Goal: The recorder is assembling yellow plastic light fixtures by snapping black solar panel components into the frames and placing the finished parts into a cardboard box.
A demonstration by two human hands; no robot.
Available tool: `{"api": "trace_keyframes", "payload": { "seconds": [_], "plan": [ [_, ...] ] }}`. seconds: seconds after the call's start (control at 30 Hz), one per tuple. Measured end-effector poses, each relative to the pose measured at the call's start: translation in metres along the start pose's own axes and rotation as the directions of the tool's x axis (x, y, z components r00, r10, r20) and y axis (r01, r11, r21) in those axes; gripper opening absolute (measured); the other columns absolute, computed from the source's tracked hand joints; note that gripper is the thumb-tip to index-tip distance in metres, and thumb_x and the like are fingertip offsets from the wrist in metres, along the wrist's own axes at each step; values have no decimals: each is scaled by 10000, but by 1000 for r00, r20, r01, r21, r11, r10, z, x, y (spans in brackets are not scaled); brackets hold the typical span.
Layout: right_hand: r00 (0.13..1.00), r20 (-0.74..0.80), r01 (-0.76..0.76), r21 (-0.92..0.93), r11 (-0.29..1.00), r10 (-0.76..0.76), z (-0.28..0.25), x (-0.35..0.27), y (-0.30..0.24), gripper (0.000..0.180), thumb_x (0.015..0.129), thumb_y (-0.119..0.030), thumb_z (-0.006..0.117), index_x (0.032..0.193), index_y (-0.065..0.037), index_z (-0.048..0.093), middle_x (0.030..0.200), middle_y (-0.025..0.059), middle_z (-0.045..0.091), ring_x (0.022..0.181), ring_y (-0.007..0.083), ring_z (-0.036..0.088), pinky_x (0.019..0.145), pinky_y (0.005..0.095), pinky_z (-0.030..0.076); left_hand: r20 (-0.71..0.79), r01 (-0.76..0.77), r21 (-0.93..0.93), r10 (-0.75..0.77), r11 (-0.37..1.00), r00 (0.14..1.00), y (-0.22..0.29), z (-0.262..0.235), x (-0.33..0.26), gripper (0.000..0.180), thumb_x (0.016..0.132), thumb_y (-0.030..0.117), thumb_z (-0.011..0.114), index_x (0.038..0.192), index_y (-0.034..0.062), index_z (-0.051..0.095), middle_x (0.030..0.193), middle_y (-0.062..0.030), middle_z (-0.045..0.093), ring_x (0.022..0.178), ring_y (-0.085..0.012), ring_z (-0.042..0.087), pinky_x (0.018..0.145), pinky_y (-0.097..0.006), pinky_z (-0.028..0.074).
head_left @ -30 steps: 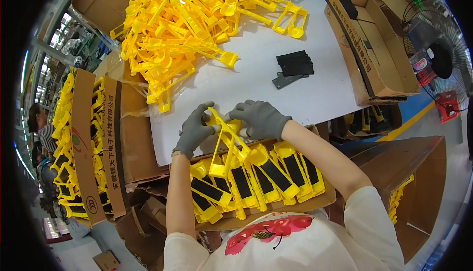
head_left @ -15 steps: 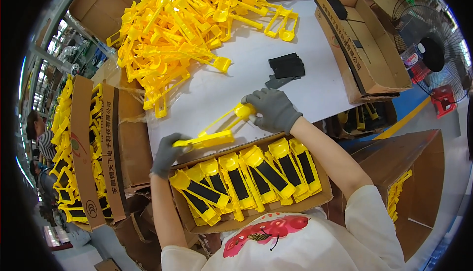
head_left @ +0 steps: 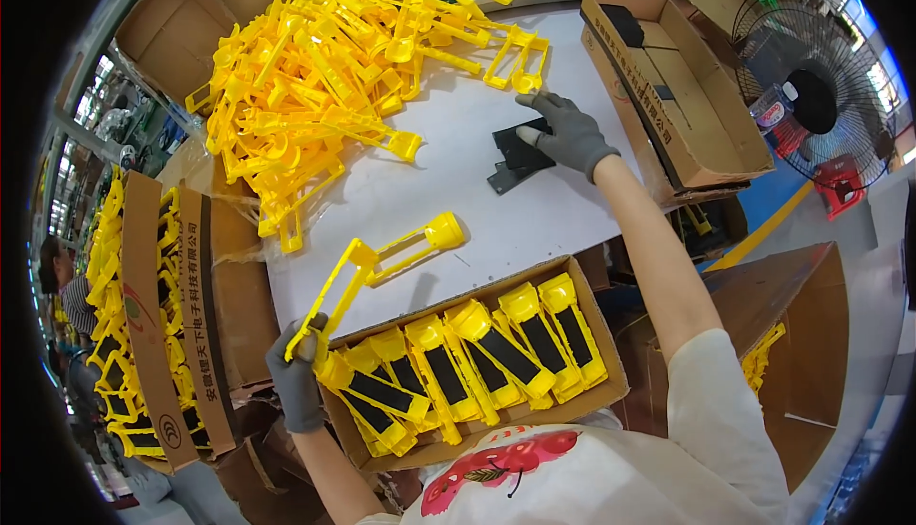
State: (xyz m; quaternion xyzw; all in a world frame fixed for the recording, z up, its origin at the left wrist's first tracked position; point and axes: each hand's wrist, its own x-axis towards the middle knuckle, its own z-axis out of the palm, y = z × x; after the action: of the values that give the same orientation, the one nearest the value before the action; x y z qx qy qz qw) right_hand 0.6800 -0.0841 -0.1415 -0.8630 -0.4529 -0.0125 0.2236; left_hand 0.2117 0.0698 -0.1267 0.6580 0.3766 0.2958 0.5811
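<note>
My left hand (head_left: 300, 382), in a grey glove, is closed around the lower end of a slim yellow plastic frame (head_left: 336, 294), held tilted beside the carton's left corner. Another yellow frame section (head_left: 417, 246) extends from its upper end over the white table; whether the two are joined I cannot tell. My right hand (head_left: 572, 136), also gloved, reaches to a small pile of flat black strips (head_left: 520, 155). Its thumb and fingers are apart and touch the pile. Close to my body, a cardboard carton (head_left: 611, 372) holds several yellow frames with black strips in them (head_left: 444, 372).
A big heap of yellow frames (head_left: 305, 77) covers the table's far left. At the right edge is a shallow carton (head_left: 725, 134), with a fan (head_left: 821, 96) beyond. Full cartons (head_left: 143, 315) stand left, where a person (head_left: 72, 282) shows; another carton (head_left: 801, 372) is right.
My right hand has let go of the yellow frame section and moved up and right to the black strips. My left hand has drawn back, tilting its frame upright. The whole view has shifted slightly.
</note>
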Motion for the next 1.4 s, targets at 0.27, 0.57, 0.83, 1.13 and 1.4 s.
{"api": "trace_keyframes", "payload": {
  "seconds": [0.27, 0.57, 0.83, 1.13, 1.4],
  "plan": [
    [978, 12, 208, -44, 977, -208, 47, -42, 0, 564, 819, -486, 638, 1285, -182, 542, 1326, 136, 495, 1258, 338, 416, 1076, 438, 315, 63, 18, -95, -12, 995, 998, 19, 54, -10, 262, 866, 89, 611, 1077, -58, 663, 1002, -129, 693, 953, -194, 635, 899, -324, 476],
    [977, -66, 205, 51, 977, -202, 22, -79, -27, 550, 795, -440, 678, 1272, -195, 557, 1334, 126, 492, 1240, 336, 440, 1037, 445, 364, 173, 135, -196, -101, 971, 980, 25, 85, -26, 279, 897, 118, 601, 1135, -24, 631, 1046, -139, 668, 937, -228, 660, 691, -279, 559],
    [988, -16, 151, -32, 988, -151, 3, -117, -25, 330, 707, -341, 766, 973, -168, 673, 1000, 40, 601, 979, 237, 585, 836, 373, 465, 50, 228, -307, -223, 924, 973, 20, 76, -39, 335, 886, 181, 642, 1133, -41, 608, 1067, -165, 659, 819, -206, 657, 647, -249, 525],
    [988, 140, -99, 304, 948, 58, -5, -121, -32, 223, 781, -283, 724, 887, -108, 635, 847, 64, 666, 823, 300, 639, 720, 385, 504, 181, 293, -333, -244, 896, 953, 27, 106, -44, 319, 880, 87, 598, 1170, -47, 600, 1082, -150, 663, 914, -234, 675, 737, -300, 572],
    [957, 288, -193, 718, 668, -33, -71, -186, -127, 144, 874, -147, 656, 968, -47, 613, 702, 80, 646, 631, 146, 644, 608, 272, 500, 309, 388, -313, -293, 867, 905, 25, 123, -50, 298, 882, 56, 591, 1162, -45, 612, 1016, -137, 674, 834, -205, 679, 706, -282, 572]
  ]
}}
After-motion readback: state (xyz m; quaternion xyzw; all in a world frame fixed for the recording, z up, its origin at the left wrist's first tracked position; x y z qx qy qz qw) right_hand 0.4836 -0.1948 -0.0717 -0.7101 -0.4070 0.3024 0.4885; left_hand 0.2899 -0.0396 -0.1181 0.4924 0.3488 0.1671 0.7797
